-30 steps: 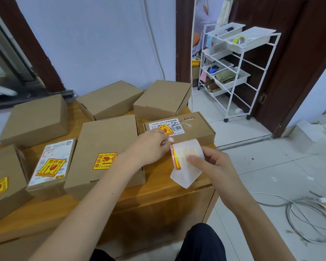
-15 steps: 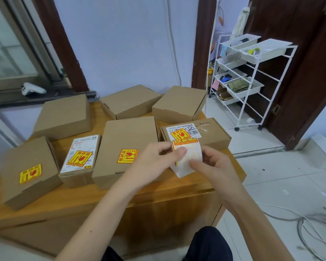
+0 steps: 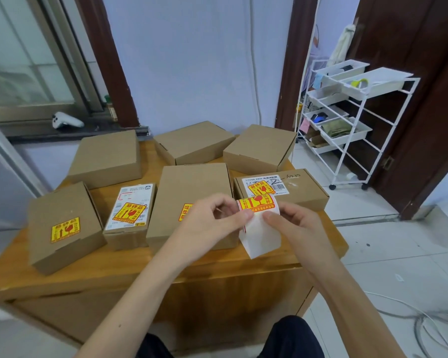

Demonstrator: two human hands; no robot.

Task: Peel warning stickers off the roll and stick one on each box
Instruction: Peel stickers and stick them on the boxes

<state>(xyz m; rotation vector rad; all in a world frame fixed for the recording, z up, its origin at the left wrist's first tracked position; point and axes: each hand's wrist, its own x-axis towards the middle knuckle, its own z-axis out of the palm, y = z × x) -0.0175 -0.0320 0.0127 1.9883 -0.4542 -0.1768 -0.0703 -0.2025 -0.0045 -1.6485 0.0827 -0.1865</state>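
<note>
Above the table [image 3: 109, 270], both hands pinch the roll [image 3: 258, 205]. The left hand [image 3: 212, 220] and right hand [image 3: 292, 223] grip its white backing, thumbs touching.

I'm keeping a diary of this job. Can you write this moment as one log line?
step: peeling next sticker | left hand: pinching sticker edge | right hand: holding sticker roll | front boxes: four stickered | back boxes: three bare

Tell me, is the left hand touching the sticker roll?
Touching: the head view shows the left hand with fingertips pinching the sticker roll at its near edge.
</note>
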